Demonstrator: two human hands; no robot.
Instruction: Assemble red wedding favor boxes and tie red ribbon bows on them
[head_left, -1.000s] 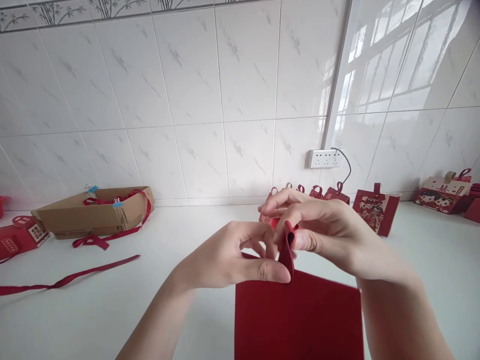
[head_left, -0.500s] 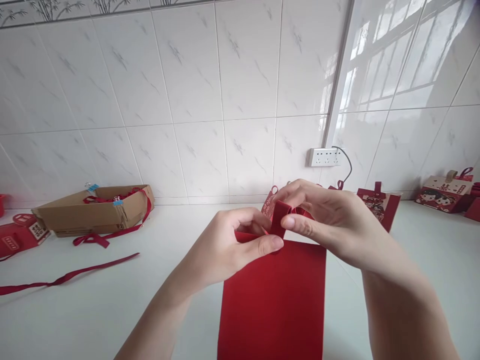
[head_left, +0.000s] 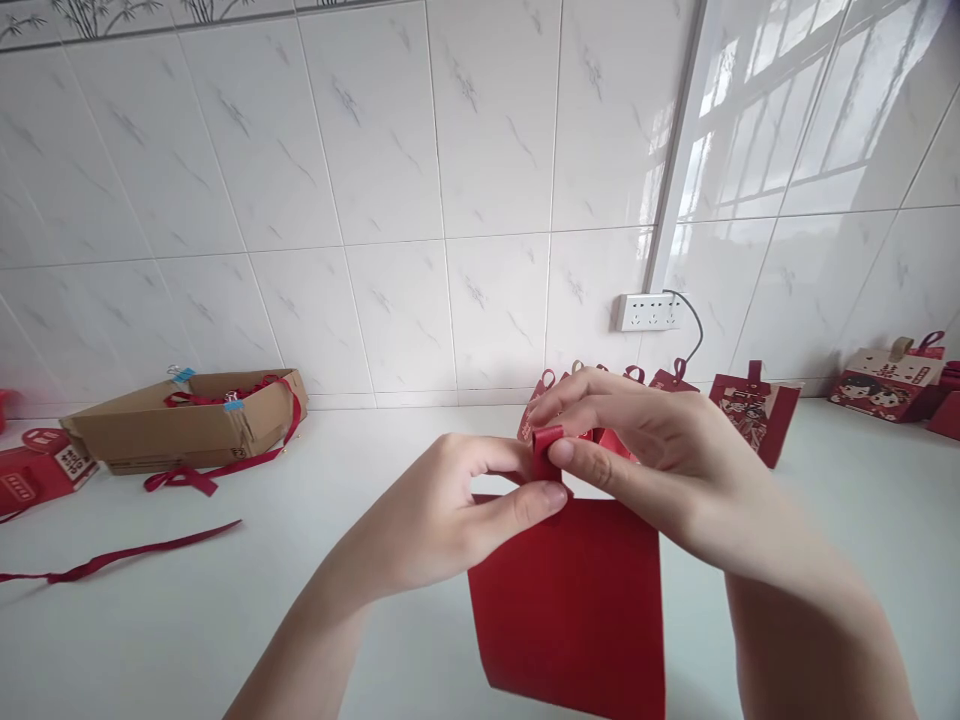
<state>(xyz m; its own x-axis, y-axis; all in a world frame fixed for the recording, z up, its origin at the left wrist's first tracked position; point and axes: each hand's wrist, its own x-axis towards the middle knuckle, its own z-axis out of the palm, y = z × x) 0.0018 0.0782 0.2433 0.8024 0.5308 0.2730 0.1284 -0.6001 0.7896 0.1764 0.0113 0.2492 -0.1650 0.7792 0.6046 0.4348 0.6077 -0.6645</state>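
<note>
Far left: a small red printed paper box (head_left: pixel 41 470) lies on the white countertop (head_left: pixel 322 450). A loose dark red ribbon strip (head_left: pixel 120 555) lies flat in front of it.
Cardboard: a shallow brown cardboard tray (head_left: pixel 187 430) sits against the tiled wall, with red ribbons trailing over its rim.
Left hand: the left hand (head_left: pixel 442 510) is closed, with thumb and fingers pinching the top edge of the flat red card sheet (head_left: pixel 574 600).
Card: the sheet hangs from that pinch over the near counter, lower centre of view. Its bottom corner is tilted, and I cannot tell whether it touches the surface.
Tab: a small red folded tab (head_left: pixel 546 443) stands at the sheet's top edge, between the two hands.
Right hand: the right hand (head_left: pixel 645 460) is closed, with thumb and forefinger squeezing the tab.
Behind: a row of red handled gift boxes (head_left: pixel 754 405) stands just beyond the knuckles. A white wall power strip (head_left: pixel 649 313) is above them, and a printed cream-and-red box (head_left: pixel 889 380) is far right.
Risk: the tab looks small and springy. If the right pinch loosens, it would likely unfold. A hard pull could crease or tear the card's edge. The hanging sheet may swing and twist out of the left grip.
</note>
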